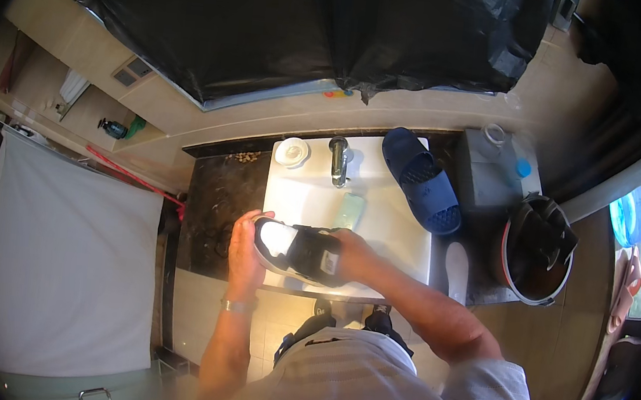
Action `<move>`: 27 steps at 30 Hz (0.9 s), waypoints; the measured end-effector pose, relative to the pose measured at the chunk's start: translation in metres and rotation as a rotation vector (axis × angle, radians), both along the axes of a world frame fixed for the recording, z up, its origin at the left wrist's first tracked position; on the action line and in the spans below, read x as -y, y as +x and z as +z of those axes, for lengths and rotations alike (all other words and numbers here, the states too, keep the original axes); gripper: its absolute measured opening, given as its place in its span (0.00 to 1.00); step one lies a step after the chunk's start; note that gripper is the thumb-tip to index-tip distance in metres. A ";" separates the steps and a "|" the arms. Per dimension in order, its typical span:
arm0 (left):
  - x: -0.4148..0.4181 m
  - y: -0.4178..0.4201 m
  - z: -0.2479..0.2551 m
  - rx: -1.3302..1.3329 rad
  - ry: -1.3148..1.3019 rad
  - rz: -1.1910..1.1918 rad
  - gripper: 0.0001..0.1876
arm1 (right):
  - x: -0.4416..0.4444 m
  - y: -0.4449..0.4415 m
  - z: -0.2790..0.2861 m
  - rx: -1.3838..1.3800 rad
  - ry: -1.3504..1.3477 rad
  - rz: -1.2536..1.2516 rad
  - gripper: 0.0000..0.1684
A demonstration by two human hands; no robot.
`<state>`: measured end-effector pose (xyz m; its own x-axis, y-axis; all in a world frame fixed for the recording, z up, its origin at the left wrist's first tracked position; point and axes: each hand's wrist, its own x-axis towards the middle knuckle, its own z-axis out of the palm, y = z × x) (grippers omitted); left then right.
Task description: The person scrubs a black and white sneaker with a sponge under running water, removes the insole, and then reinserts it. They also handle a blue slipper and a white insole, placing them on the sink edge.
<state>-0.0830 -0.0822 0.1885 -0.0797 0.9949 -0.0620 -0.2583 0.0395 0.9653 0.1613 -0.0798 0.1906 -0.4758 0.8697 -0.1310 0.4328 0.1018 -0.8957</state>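
Note:
A black and white shoe [309,251] is held sideways over the front of a white washbasin [297,197]. My left hand [245,253] grips its white toe end, and my right hand [352,256] holds the dark heel end. Just behind the shoe, a pale green block or bottle [350,210] lies in the basin, partly covered by the shoe. The chrome faucet [338,162] stands at the basin's back edge. Which surface of the shoe's underside the fingers touch is hidden.
A blue slide sandal [423,181] lies across the basin's right rim. Right of it are a white insole [456,270], a grey box [484,176] and a bucket [537,252] with dark things inside. A round white container [291,152] sits back left; a dark countertop [211,212] extends left.

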 end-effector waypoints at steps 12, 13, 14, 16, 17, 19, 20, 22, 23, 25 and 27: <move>-0.012 -0.048 -0.018 0.077 -0.062 -0.015 0.24 | -0.007 -0.080 -0.067 -0.172 0.218 0.123 0.16; -0.014 -0.054 -0.017 0.051 -0.033 -0.015 0.24 | -0.010 -0.090 -0.078 -0.129 0.294 0.111 0.16; -0.016 -0.059 -0.016 0.024 -0.004 -0.014 0.24 | -0.012 -0.101 -0.087 -0.089 0.369 0.088 0.16; -0.014 -0.068 -0.012 0.006 0.042 0.000 0.23 | -0.008 -0.109 -0.049 0.029 0.415 0.062 0.16; -0.014 -0.076 -0.013 0.007 0.059 0.019 0.22 | -0.009 -0.119 -0.033 0.041 0.224 -0.012 0.23; -0.016 -0.094 -0.017 0.016 0.086 0.053 0.21 | -0.009 -0.137 -0.014 -0.073 0.028 -0.105 0.28; -0.017 -0.103 -0.016 0.032 0.093 0.050 0.20 | -0.007 -0.145 -0.011 -0.202 0.016 -0.105 0.24; -0.017 -0.117 -0.020 0.052 0.084 0.031 0.20 | -0.008 -0.166 -0.022 -0.039 0.052 -0.040 0.22; -0.016 -0.123 -0.022 0.063 0.079 0.022 0.20 | -0.008 -0.173 -0.027 0.043 0.069 0.000 0.21; -0.014 -0.138 -0.027 0.075 0.067 0.036 0.19 | -0.010 -0.186 -0.026 -0.059 0.095 0.003 0.20; -0.015 -0.145 -0.033 0.102 0.058 0.033 0.19 | -0.022 -0.204 -0.061 0.037 -0.068 -0.024 0.21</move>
